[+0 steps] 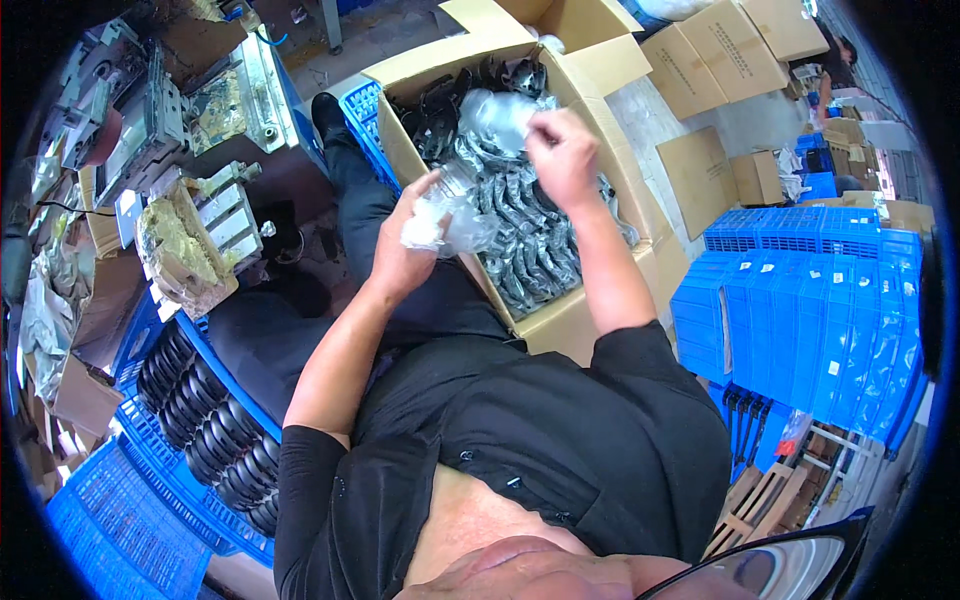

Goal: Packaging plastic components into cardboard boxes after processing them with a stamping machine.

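Note:
My left hand point(408, 243) grips a bunch of clear plastic bags point(447, 215) in front of my chest. My right hand point(562, 155) is raised above it with the fingers pinched on the top of one clear bag point(497, 118). Both hands hover over an open cardboard box point(560, 325) that is packed with black curved plastic parts in clear bags point(530, 245). Loose black parts point(440, 110) lie at the far end of the box.
A blue crate point(205, 400) at my left holds rows of black curved parts. Stacks of blue crates point(810, 300) stand at the right. Flat and folded cardboard boxes point(720, 50) lie beyond. Metal tooling blocks point(200, 230) and a machine point(150, 110) sit at the left.

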The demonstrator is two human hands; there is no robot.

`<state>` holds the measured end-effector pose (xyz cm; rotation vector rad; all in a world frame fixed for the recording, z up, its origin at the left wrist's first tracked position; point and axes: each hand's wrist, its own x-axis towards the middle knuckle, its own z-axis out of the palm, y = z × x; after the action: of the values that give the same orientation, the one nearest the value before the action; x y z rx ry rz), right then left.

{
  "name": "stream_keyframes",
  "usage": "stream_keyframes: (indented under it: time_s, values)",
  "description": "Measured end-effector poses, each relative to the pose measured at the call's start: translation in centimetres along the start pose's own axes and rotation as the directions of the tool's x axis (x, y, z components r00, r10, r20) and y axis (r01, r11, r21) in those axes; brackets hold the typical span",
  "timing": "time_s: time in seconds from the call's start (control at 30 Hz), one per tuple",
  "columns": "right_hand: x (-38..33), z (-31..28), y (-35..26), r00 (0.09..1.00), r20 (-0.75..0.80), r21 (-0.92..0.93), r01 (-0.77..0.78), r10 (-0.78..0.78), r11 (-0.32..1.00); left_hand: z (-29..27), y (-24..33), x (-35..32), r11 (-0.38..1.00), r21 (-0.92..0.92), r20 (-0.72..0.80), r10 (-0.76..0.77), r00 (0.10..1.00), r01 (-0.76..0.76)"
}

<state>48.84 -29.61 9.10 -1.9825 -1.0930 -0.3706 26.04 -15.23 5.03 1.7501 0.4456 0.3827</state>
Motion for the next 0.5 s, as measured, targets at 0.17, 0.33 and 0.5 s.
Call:
stream_keyframes:
  time_s: [0.17,0.33,0.5]
  values:
    - [-4.8,0.6,-6.3,0.751,0.64,0.464,-0.212,-0.161,0.86,1.9,-1.3,-0.3,0.992,-0.085,0.058,0.099,0.993,-0.094]
    - [-3.6,3.5,-3.5,0.577,0.814,0.454,-0.698,0.061,0.554,1.5,-6.4,-2.1,0.995,-0.04,0.34,-0.07,0.938,0.089]
    - [1.9,10.3,5.6,0.828,0.509,-0.292,-0.09,0.235,0.952,0.7,-10.1,-4.8,0.583,-0.598,0.392,-0.385,0.836,0.549]
